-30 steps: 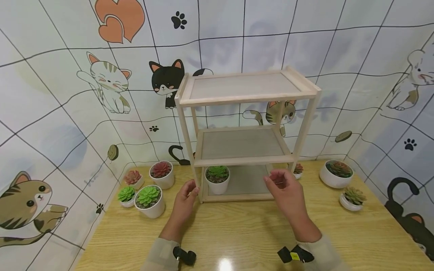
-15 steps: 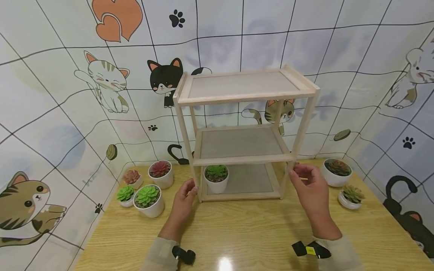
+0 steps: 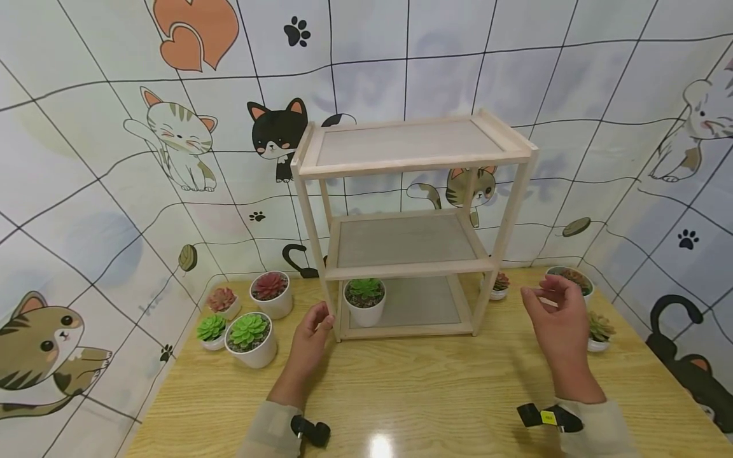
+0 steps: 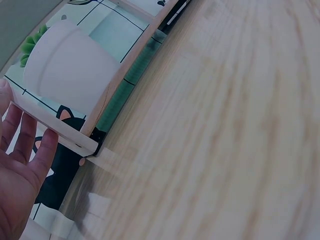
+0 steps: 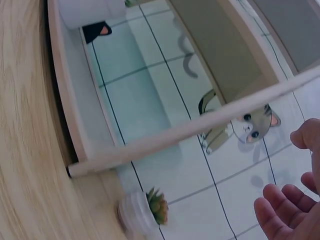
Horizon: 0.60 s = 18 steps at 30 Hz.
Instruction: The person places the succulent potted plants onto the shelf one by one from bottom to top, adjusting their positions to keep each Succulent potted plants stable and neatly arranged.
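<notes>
My left hand (image 3: 309,340) touches the lower front left leg of a pale wooden three-tier shelf (image 3: 395,272). In the left wrist view its fingertips (image 4: 46,142) lie against that leg, fairly straight. A green succulent in a white pot (image 3: 366,312) stands on the left of the bottom tier. My right hand (image 3: 558,324) hovers to the right of the shelf, holding nothing, its fingers loosely bent. Partly behind it are a white bowl of succulents (image 3: 575,278) and a small yellowish potted succulent (image 3: 600,327).
Left of the shelf stand a dark red succulent (image 3: 271,294), a pinkish one (image 3: 224,300), a small green one (image 3: 212,331) and a larger green one (image 3: 251,340). A small red succulent (image 3: 500,286) sits behind the shelf's right leg. A cat-patterned wall backs the wooden table (image 3: 424,394).
My right hand has moved right, from in front of the bottom tier, past the right leg, to beside the bowl of succulents. The left hand has stayed at the left leg.
</notes>
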Available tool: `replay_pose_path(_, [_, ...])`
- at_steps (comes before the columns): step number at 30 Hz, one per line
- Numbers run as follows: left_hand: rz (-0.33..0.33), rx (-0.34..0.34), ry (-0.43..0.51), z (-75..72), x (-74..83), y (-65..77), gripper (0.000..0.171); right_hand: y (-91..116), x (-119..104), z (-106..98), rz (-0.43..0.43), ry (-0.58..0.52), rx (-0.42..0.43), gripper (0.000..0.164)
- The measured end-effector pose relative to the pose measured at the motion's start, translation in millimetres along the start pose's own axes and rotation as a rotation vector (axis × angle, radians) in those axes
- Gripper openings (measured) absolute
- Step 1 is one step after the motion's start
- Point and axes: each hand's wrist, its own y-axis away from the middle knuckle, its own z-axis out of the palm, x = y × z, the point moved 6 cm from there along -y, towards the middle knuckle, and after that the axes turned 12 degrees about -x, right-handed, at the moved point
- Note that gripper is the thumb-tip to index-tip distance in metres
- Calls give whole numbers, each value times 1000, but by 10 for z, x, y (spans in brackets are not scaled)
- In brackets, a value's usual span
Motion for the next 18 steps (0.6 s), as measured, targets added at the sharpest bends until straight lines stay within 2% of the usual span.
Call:
replay_pose_path(10, [13, 7, -5, -4, 3, -8, 32, -86, 278, -293, 81, 26, 106, 62])
replay_pose_path(12, [13, 7, -6, -5, -8, -9, 33, -94, 335, -335, 121, 42, 117, 64])
replay_pose_path(18, [10, -2, -7, -4, -40, -13, 34, -115, 488, -445, 157, 62, 142, 71])
